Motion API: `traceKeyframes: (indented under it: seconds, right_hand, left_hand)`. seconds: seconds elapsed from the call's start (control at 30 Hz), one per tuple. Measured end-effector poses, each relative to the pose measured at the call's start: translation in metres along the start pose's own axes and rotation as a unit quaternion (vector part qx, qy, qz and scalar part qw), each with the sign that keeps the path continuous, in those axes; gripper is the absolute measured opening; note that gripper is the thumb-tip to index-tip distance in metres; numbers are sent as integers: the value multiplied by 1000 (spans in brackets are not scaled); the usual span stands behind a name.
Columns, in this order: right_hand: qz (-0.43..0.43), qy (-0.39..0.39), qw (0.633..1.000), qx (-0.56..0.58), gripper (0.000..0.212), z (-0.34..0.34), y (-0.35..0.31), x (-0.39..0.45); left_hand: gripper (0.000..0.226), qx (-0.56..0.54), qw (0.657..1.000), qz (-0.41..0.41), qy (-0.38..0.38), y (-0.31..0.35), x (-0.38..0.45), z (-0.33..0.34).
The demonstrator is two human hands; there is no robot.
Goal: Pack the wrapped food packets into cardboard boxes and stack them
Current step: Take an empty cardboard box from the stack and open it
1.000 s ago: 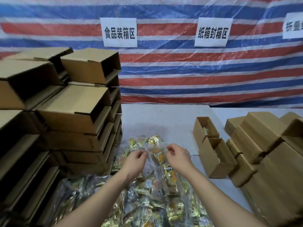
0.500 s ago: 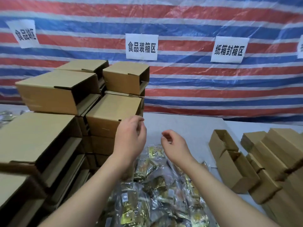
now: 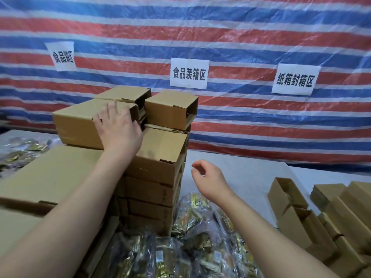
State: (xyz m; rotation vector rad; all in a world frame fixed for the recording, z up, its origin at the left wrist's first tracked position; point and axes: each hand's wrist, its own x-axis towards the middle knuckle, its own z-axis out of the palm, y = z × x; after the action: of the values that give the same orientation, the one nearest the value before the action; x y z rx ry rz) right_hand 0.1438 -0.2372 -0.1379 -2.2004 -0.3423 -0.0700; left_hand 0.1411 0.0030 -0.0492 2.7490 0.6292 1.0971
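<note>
Two hands: I see both, bare, reaching forward over the surface [image 3: 236, 169].
Left hand [image 3: 118, 127]: lies flat against the near face and top edge of a cardboard box [image 3: 80, 125] on the upper row of the box stack [image 3: 152, 177]; the grip is wide, fingers straight and spread, holding nothing.
Right hand [image 3: 208, 177]: hangs in the air above the packets, apart from everything; the grip is loose, fingers lightly curled, empty.
Wrapped food packets [image 3: 192, 233]: a heap of gold and clear wrappers on the near surface, between my forearms and against the foot of the stack.
More packets [image 3: 22, 155]: a second heap far left, beyond the big front box [image 3: 50, 177].
Box stack: several tiers, brown, open ends facing right; two more boxes sit on top just behind and right of the touched one.
Open boxes [image 3: 289, 201]: two narrow ones end to end at right, mouths up; I cannot tell their contents.
Flat-packed cartons [image 3: 345, 213]: piled at far right, just beside the open boxes.
Backdrop: striped red-white-blue tarp [image 3: 241, 37] with three white paper signs [image 3: 189, 74].
</note>
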Motion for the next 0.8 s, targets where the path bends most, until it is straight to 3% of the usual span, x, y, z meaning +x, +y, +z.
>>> traceKeyframes:
  seconds: [0.17,0.27,0.5,0.6,0.8]
  right_hand:
    - [-8,-16,1000,5,21,-6,-2,10]
    - [-15,-36,999,11,29,-12,-3,14]
    - [-31,-54,998,21,27,-34,9,26]
    - [-40,-53,997,44,26,-45,3,39]
    - [-87,9,994,67,31,-93,-28,60]
  left_hand:
    - [60,86,993,-49,-60,-16,16,2]
    - [51,93,991,-60,-81,-18,20,4]
    - [31,108,991,-78,-11,-1,27,-20]
    - [30,79,993,-92,-5,16,23,-47]
    - [33,-32,999,-30,14,67,-7,-101]
